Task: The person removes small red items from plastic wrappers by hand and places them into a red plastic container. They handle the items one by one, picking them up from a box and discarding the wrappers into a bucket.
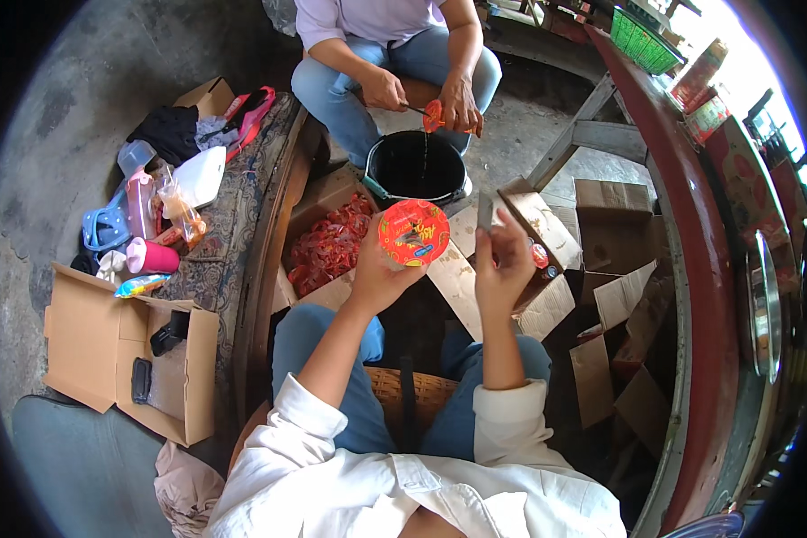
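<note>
In my left hand (378,269) is a plastic cup with a red printed film lid (414,232), its lid facing up towards me. My right hand (502,265) grips a small flat blade (485,211) that points upward, apart from the cup. Below and left of the cup, a cardboard box (281,286) holds a heap of crumpled red film pieces (329,245). Under my right hand stands an open cardboard box (553,306) with a few cups (539,255) visible inside; the rest of its contents is hidden.
Facing me, a seated person (390,87) holds a tool and a red-lidded cup (434,116) dripping into a black bucket (368,183). To the left, a patterned bench (205,269) carries bags, bottles and an open carton (84,336). A red-edged table (706,403) runs along the right, beside empty cartons (612,195).
</note>
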Action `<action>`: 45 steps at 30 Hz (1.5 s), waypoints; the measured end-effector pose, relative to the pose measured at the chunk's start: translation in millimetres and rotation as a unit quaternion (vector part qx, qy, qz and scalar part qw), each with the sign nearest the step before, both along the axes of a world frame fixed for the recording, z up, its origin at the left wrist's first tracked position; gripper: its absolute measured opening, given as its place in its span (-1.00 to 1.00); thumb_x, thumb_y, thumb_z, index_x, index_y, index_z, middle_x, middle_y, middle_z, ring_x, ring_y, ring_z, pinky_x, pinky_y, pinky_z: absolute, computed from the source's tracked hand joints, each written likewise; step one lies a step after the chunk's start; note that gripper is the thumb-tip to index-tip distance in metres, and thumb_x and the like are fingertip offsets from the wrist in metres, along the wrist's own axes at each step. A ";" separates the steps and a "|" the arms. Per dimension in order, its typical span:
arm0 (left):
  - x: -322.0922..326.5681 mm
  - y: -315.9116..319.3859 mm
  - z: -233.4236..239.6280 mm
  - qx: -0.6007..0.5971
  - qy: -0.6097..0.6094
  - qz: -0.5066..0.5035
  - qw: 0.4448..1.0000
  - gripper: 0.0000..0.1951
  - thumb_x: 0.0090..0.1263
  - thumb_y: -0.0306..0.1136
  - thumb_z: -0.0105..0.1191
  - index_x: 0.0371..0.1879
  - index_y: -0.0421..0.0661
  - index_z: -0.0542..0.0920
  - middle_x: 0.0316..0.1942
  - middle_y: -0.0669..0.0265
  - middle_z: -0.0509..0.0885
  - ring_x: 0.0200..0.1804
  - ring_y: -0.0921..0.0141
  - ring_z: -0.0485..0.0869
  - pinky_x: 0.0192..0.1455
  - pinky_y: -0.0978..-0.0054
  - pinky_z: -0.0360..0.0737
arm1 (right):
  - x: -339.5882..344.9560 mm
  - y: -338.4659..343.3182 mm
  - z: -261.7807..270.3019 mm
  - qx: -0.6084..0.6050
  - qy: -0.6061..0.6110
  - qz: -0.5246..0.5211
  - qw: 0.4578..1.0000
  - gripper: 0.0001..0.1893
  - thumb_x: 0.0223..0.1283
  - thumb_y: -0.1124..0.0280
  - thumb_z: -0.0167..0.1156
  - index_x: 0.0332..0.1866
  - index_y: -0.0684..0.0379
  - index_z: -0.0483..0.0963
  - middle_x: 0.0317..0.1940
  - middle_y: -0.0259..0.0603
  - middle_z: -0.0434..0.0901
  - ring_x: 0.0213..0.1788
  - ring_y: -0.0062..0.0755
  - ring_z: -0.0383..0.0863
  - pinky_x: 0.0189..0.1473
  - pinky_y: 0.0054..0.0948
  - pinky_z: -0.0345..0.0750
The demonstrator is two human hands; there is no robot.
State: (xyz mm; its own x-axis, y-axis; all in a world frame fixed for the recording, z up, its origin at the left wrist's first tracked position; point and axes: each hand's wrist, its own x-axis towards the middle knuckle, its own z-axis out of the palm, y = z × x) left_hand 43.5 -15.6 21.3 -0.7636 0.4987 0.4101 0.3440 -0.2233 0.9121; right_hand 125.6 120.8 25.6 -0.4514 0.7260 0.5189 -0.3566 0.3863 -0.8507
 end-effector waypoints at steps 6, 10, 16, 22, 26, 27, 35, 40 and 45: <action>-8.8 -3.5 -27.7 -0.032 0.071 0.043 0.996 -0.37 -0.12 -0.42 0.32 0.04 -0.14 0.40 -0.09 0.24 0.57 0.02 0.28 0.56 0.14 0.32 0.38 | 3.5 -12.6 -6.4 0.074 -0.043 -0.003 0.996 -0.72 0.01 0.69 0.22 -0.10 0.32 0.54 -0.42 -0.20 0.61 -0.42 -0.58 0.59 -0.34 -0.59 0.50; -9.6 -7.6 -31.4 -0.119 0.177 0.113 0.970 -0.37 -0.13 -0.32 0.33 0.03 -0.09 0.43 -0.09 0.26 0.56 0.04 0.26 0.52 0.16 0.26 0.20 | 1.9 -8.7 5.1 0.154 -0.082 0.005 0.985 -0.77 -0.01 0.69 0.21 -0.19 0.27 0.57 -0.43 -0.14 0.60 -0.42 -0.42 0.61 -0.34 -0.53 0.51; -16.4 -3.9 -28.7 -0.150 0.232 0.096 0.956 -0.34 -0.10 -0.30 0.29 0.09 -0.08 0.39 -0.05 0.29 0.58 0.02 0.29 0.52 0.12 0.28 0.14 | 3.6 5.8 0.6 0.344 -0.111 0.010 0.932 -0.77 -0.17 0.70 0.21 -0.34 0.18 0.58 -0.45 -0.24 0.56 -0.37 -0.22 0.57 -0.33 -0.34 0.51; -14.1 -7.4 -29.6 -0.133 0.243 0.060 0.959 -0.32 -0.06 -0.31 0.24 0.15 -0.13 0.34 -0.10 0.26 0.62 -0.09 0.31 0.52 0.04 0.34 0.14 | 6.2 8.1 3.1 0.421 -0.139 -0.004 0.897 -0.74 -0.25 0.67 0.21 -0.35 0.13 0.59 -0.42 -0.35 0.57 -0.30 -0.31 0.56 -0.28 -0.35 0.50; -17.5 -12.2 -33.2 -0.129 0.248 0.046 0.959 -0.37 -0.04 -0.31 0.20 0.11 -0.15 0.37 -0.13 0.25 0.62 -0.20 0.31 0.48 -0.01 0.35 0.14 | 6.1 5.5 4.0 0.429 -0.131 -0.001 0.894 -0.74 -0.25 0.67 0.20 -0.35 0.13 0.59 -0.41 -0.36 0.57 -0.30 -0.32 0.56 -0.28 -0.35 0.50; -17.7 -11.2 -33.4 -0.129 0.247 0.039 0.960 -0.38 -0.04 -0.31 0.20 0.10 -0.15 0.37 -0.14 0.25 0.61 -0.22 0.31 0.47 -0.02 0.35 0.14 | 7.3 6.4 4.6 0.436 -0.128 0.000 0.891 -0.74 -0.25 0.67 0.20 -0.35 0.14 0.59 -0.41 -0.36 0.57 -0.30 -0.32 0.56 -0.28 -0.36 0.50; -14.3 -10.1 -30.5 -0.114 0.258 0.052 0.958 -0.39 -0.06 -0.29 0.19 0.08 -0.14 0.38 -0.16 0.25 0.60 -0.20 0.30 0.48 -0.03 0.35 0.14 | 15.0 8.3 4.5 0.452 -0.124 0.002 0.883 -0.76 -0.25 0.63 0.22 -0.36 0.14 0.59 -0.42 -0.36 0.56 -0.32 -0.32 0.55 -0.30 -0.36 0.50; -20.4 -15.5 -25.8 -0.137 0.294 0.083 0.942 -0.34 -0.08 -0.23 0.26 0.08 -0.12 0.36 -0.13 0.27 0.59 -0.17 0.29 0.53 -0.04 0.30 0.17 | 4.6 7.7 17.2 0.509 -0.150 0.038 0.847 -0.69 -0.18 0.58 0.17 -0.21 0.11 0.58 -0.49 -0.33 0.51 -0.35 -0.34 0.55 -0.29 -0.37 0.51; -22.4 -10.8 -28.6 -0.159 0.263 0.134 0.942 -0.29 -0.08 -0.13 0.35 0.08 -0.10 0.34 -0.11 0.30 0.60 -0.12 0.30 0.56 -0.04 0.24 0.19 | -11.2 0.5 26.7 0.521 -0.182 0.060 0.832 -0.53 -0.09 0.56 0.13 0.07 0.17 0.45 -0.53 -0.31 0.50 -0.40 -0.37 0.56 -0.34 -0.40 0.52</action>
